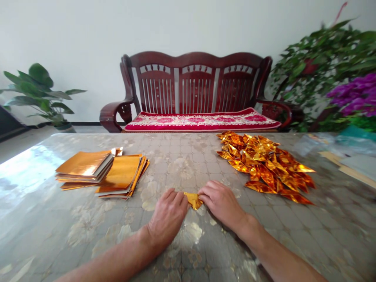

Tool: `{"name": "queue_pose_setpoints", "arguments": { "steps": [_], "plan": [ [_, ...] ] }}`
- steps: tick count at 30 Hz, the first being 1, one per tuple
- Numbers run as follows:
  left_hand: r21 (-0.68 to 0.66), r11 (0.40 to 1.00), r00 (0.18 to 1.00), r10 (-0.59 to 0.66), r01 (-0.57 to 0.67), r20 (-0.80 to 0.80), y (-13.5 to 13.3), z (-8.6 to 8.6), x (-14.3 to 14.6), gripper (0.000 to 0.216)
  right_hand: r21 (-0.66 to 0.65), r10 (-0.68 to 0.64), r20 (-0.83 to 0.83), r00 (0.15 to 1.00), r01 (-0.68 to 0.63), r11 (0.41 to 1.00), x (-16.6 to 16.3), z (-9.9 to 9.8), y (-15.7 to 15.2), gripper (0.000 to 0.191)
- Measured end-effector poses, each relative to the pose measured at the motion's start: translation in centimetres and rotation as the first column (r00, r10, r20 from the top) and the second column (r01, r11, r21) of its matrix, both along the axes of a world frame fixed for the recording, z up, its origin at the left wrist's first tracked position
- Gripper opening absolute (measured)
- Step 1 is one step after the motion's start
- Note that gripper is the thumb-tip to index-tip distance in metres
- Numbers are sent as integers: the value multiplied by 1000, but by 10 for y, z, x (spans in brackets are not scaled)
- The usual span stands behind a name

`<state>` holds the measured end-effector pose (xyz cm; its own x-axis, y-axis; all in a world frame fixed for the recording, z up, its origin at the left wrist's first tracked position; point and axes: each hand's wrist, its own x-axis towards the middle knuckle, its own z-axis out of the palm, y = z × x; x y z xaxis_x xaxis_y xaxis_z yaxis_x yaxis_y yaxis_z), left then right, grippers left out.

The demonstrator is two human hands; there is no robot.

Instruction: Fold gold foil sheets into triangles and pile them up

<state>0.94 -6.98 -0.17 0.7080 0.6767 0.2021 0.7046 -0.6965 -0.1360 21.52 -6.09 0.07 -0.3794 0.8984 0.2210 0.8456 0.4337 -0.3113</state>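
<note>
A small piece of gold foil paper (194, 200), partly folded, lies on the table (188, 156) between my two hands. My left hand (168, 212) rests knuckles-up with its fingers curled and pressing on the paper's left end. On the paper's right end sits my right hand (219, 201), fingers also curled over it. Most of the paper is hidden under my fingers. Left of my hands lie stacks of flat gold sheets (101, 172). To the right, farther back, is a heap of folded gold pieces (266, 164).
The table has a glossy patterned cover. A dark wooden bench (195, 84) with a red cushion stands behind it. A leafy plant (41, 92) is at back left, green and purple plants (337, 70) at right. Clear bags and paper lie at the table's right edge (346, 154).
</note>
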Motion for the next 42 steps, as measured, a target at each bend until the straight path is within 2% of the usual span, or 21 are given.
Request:
{"name": "queue_pose_setpoints", "arguments": {
  "steps": [4,8,11,15,19,22,29,32,35,39,42],
  "plan": [
    [41,999,999,4,-6,38,5,-2,-2,10,-82,-79,-30,996,76,994,0,-1,2,5],
    [28,999,993,33,-36,109,10,0,-3,17,-90,-105,-14,994,103,991,2,3,1,8],
    [-56,994,985,99,-92,144,14,3,-1,22,-92,-94,6,996,94,991,0,6,1,8],
    [-207,959,957,232,-195,175,22,4,4,18,-116,-71,23,997,73,991,-1,7,1,10],
    [-367,913,916,292,-181,274,30,3,3,18,-114,-38,-5,999,37,993,0,6,1,9],
    [-415,894,906,305,-168,292,34,1,-2,25,-112,-8,-29,1000,5,994,0,4,1,6],
    [-453,880,883,321,-143,343,36,-3,-6,22,-9,88,15,996,-88,996,2,-2,0,6],
    [-549,828,834,379,-112,401,35,-6,-5,19,63,98,16,995,-99,993,2,-1,-1,8],
    [-604,794,745,443,-67,499,33,-9,-5,14,132,82,-18,996,-79,988,3,3,-2,7],
    [-518,855,619,396,21,679,29,-8,-5,9,157,88,-113,990,-69,985,5,6,0,8],
    [-486,866,527,361,116,769,27,-6,-4,7,151,131,-203,970,-101,983,8,5,2,12]
  ]
}}
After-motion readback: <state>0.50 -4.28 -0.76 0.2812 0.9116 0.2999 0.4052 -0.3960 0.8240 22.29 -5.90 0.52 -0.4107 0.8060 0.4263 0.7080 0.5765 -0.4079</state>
